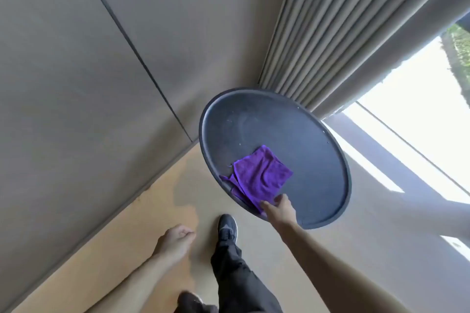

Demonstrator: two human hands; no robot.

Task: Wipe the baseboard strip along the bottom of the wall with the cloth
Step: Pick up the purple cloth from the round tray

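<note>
A folded purple cloth (262, 178) lies on a round dark table (318, 150), near its near-left rim. My right hand (278, 207) reaches onto the table, fingertips pinching the cloth's near corner. Over the floor to the left hangs my left hand (178, 237), fingers curled shut, holding nothing. The baseboard strip (96, 230) runs diagonally along the foot of the grey panelled wall, from the lower left up toward the table.
A grey pleated curtain (330, 33) hangs behind the table, with a bright window opening (419, 122) to its right. My dark-trousered leg and black shoe (227, 227) stand on the tan floor between wall and table. A stain marks the floor (183, 201) near the baseboard.
</note>
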